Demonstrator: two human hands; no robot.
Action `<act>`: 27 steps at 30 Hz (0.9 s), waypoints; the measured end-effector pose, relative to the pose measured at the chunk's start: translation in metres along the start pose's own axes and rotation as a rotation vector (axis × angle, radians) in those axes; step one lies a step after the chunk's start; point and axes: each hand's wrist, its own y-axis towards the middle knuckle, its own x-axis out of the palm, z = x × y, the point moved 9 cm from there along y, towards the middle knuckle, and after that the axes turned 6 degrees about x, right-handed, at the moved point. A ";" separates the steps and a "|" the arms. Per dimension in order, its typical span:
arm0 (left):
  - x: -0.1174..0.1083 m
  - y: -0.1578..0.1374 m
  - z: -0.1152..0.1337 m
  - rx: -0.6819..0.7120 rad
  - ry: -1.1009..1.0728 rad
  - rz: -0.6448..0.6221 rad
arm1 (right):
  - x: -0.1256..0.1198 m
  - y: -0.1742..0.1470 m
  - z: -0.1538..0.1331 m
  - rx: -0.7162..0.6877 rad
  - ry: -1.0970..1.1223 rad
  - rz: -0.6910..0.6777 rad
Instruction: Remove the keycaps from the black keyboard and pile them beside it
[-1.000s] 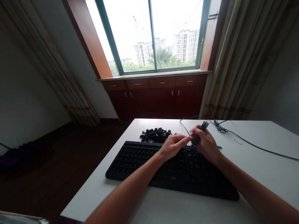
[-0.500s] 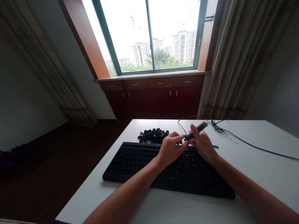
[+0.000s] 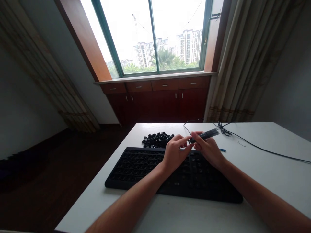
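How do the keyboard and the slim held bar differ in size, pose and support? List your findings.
Size: the keyboard is long and broad; the slim bar is far smaller and narrower.
Pose: the keyboard lies flat; the slim bar slants.
Support: the keyboard rests on the white table; the slim bar is in the right grip.
Shared: both are dark.

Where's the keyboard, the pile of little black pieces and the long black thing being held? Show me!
keyboard (image 3: 186, 180), head view: top face, near the middle
pile of little black pieces (image 3: 157, 140), head view: middle of the heap
long black thing (image 3: 208, 134), head view: its side, around the middle
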 end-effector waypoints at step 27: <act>0.015 -0.004 -0.027 -0.207 -0.108 -0.061 | -0.012 0.000 -0.008 0.038 0.403 0.223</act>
